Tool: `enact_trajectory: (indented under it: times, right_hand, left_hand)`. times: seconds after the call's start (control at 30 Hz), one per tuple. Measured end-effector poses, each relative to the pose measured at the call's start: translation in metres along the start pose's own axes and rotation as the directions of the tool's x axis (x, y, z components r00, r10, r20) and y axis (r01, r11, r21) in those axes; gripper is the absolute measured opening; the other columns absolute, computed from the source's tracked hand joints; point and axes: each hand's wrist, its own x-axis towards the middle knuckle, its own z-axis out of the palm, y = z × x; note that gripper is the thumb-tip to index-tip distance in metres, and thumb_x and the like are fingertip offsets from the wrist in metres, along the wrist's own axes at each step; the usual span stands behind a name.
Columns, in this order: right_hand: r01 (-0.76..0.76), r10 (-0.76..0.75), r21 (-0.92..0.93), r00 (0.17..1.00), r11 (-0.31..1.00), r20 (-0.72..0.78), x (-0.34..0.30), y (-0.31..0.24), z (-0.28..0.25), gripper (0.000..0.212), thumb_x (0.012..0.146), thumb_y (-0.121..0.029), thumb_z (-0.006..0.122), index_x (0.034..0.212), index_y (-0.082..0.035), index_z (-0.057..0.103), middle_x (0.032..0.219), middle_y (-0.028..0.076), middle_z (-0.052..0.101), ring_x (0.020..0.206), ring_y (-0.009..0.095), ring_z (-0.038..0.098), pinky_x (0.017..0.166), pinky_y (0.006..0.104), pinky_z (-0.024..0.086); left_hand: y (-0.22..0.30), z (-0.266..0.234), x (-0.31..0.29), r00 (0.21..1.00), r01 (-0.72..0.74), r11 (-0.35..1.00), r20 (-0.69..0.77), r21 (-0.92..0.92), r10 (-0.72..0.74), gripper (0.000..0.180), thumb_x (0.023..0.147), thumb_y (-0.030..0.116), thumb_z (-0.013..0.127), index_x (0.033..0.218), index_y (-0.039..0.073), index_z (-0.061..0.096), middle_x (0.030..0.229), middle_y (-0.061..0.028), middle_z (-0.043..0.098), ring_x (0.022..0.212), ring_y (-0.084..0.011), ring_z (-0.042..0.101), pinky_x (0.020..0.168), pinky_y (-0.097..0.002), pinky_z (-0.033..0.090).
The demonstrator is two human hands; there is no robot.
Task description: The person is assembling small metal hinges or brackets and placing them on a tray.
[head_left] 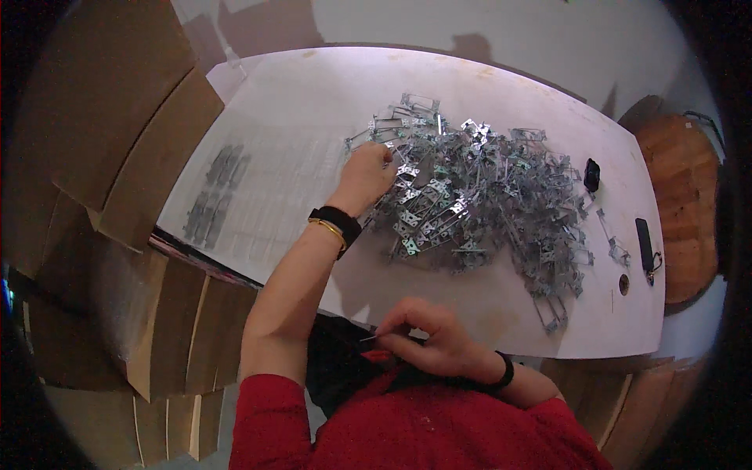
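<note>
A large heap of thin silvery metal brackets (486,196) is spread over the middle and right of a white table (313,78). My left hand (366,176) reaches to the heap's left edge. Its fingers are curled together against the outer brackets, and what they pinch is hidden. Close to my body, below the table's near edge, my right hand (427,337) is closed. Between its thumb and forefinger a thin metal piece (367,338) pokes out to the left; the rest of it is covered.
Flat grey strips (217,192) lie grouped on the table's left, beside rows of pale translucent strips (286,196). Cardboard boxes (117,102) crowd the left side. Rightward are a small black object (592,175), a slim black device (644,244) and a round wooden top (677,207).
</note>
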Motion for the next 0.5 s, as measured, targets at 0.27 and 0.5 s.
enact_trajectory:
  times: [0.27,0.5]
  right_hand:
    - [-0.008,0.009,0.065,1.0,0.998,-0.007,-0.001,0.002,-0.002,0.01,0.094,-0.008,0.074,0.102,-0.004,0.07,0.096,0.007,0.069,0.092,0.017,0.067,0.08,0.0311,0.053]
    - [0.053,-0.052,0.039,0.998,0.998,-0.03,0.0,0.011,0.002,0.012,0.094,-0.011,0.072,0.105,-0.006,0.069,0.095,0.008,0.069,0.085,0.018,0.068,0.072,0.0327,0.054]
  left_hand:
    - [0.008,0.02,0.009,0.986,0.02,0.994,0.163,0.104,-0.037,0.032,0.087,0.029,0.074,0.103,0.001,0.077,0.104,-0.0251,0.07,0.107,-0.0395,0.064,0.094,-0.0462,0.051]
    - [0.002,0.018,0.011,0.99,-0.02,1.0,0.141,-0.007,0.021,0.028,0.09,0.027,0.072,0.096,0.0,0.075,0.099,-0.0266,0.069,0.103,-0.0419,0.065,0.092,-0.0469,0.052]
